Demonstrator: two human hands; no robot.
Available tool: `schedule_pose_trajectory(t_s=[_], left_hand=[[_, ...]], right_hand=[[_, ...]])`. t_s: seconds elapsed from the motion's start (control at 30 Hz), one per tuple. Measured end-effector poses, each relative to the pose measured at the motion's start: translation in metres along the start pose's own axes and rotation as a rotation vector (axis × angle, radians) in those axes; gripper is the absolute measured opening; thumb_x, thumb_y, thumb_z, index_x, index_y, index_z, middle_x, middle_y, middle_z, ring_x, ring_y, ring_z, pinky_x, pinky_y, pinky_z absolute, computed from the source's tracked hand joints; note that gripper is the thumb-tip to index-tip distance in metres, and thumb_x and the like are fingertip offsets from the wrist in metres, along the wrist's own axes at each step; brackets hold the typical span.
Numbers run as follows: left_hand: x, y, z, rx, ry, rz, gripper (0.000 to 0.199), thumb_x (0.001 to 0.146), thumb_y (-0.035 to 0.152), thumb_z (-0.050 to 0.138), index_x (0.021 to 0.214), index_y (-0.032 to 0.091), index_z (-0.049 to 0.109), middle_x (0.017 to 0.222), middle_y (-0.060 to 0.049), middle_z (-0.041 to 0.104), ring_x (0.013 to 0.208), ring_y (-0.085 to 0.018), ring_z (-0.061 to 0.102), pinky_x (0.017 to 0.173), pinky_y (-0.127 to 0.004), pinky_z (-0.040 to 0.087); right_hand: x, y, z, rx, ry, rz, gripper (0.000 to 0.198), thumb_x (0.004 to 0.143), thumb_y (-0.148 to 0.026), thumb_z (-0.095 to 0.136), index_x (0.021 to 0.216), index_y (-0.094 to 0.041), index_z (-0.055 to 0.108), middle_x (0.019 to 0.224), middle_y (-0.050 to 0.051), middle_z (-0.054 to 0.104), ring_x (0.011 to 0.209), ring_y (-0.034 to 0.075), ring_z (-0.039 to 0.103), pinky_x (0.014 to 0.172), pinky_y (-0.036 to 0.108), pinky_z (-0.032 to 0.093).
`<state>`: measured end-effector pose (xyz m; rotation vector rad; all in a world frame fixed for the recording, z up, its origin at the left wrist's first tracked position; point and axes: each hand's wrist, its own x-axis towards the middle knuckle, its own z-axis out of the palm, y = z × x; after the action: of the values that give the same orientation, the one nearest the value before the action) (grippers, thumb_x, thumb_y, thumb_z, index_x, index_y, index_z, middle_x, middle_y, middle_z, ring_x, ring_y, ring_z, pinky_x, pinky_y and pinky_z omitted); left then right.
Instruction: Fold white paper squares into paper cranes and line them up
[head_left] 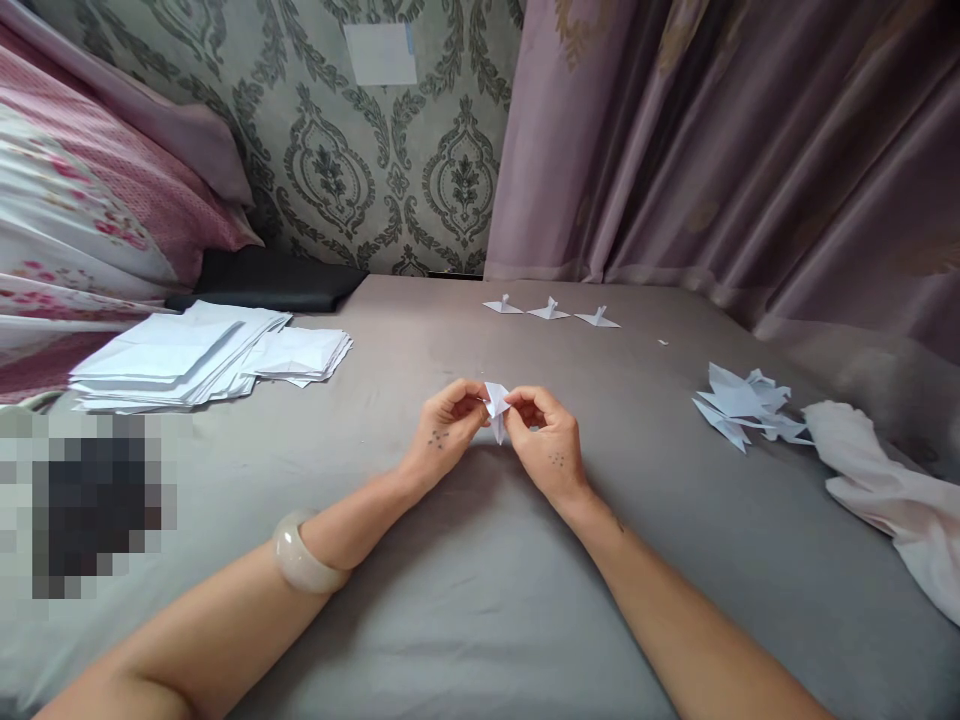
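Between my two hands, above the middle of the grey-covered surface, is a small folded white paper with a pointed lower end. My left hand pinches its left side between thumb and fingers. On the opposite side, the thumb and fingertips of my right hand are closed on the paper too. Part of the paper is covered by my fingertips. A pale bangle circles my left forearm.
Stacked white paper sheets lie at left, with a smaller paper stack beside them. Three folded paper birds stand in a row at the back. More folded papers are heaped at right, near a pale cloth. Curtains hang behind.
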<state>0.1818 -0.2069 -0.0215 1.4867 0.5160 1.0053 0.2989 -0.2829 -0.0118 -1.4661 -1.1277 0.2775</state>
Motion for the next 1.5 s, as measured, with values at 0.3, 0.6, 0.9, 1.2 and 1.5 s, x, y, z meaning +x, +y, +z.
schedule_pose_trajectory(t_s=[0.3,0.6,0.9,1.2,1.5], left_hand=[[-0.001,0.015,-0.003,0.026,-0.039,-0.052,0.014,0.075,0.019,0.064,0.088,0.016,0.068,0.09,-0.004,0.068,0.085,-0.016,0.061,0.081,-0.028,0.048],[0.003,0.008,-0.005,-0.082,0.052,-0.163,0.023,0.071,0.035,0.076,0.082,0.017,0.07,0.084,-0.004,0.071,0.08,-0.016,0.063,0.08,-0.031,0.049],[0.005,0.008,-0.006,-0.221,0.015,-0.083,0.026,0.073,0.026,0.076,0.095,0.02,0.065,0.091,-0.002,0.069,0.086,-0.014,0.062,0.083,-0.029,0.048],[0.001,0.012,-0.004,-0.074,-0.088,-0.201,0.029,0.072,0.033,0.076,0.095,0.018,0.067,0.076,0.0,0.062,0.072,-0.012,0.056,0.067,-0.024,0.044],[0.008,0.004,-0.007,-0.429,0.016,-0.335,0.025,0.065,0.023,0.081,0.08,0.017,0.062,0.079,0.002,0.065,0.074,-0.009,0.059,0.074,-0.024,0.046]], right_hand=[[0.002,-0.004,-0.006,0.07,-0.016,0.073,0.016,0.081,-0.035,0.06,0.081,-0.019,0.063,0.08,0.003,0.065,0.071,0.015,0.061,0.067,0.028,0.049],[0.004,0.0,-0.004,0.096,0.011,0.063,0.025,0.077,-0.033,0.064,0.099,-0.022,0.059,0.086,0.002,0.063,0.074,0.014,0.06,0.068,0.028,0.05],[0.011,-0.007,-0.01,0.29,-0.138,0.223,0.038,0.071,-0.041,0.071,0.1,-0.02,0.063,0.093,0.006,0.068,0.084,0.017,0.063,0.078,0.033,0.052],[0.012,-0.003,-0.012,0.304,-0.171,0.292,0.027,0.07,-0.046,0.071,0.081,-0.02,0.071,0.083,0.003,0.072,0.081,0.018,0.065,0.078,0.033,0.052],[0.009,-0.008,-0.006,0.365,-0.2,0.323,0.042,0.067,-0.044,0.075,0.099,-0.019,0.066,0.097,0.007,0.07,0.088,0.018,0.064,0.08,0.034,0.051]])
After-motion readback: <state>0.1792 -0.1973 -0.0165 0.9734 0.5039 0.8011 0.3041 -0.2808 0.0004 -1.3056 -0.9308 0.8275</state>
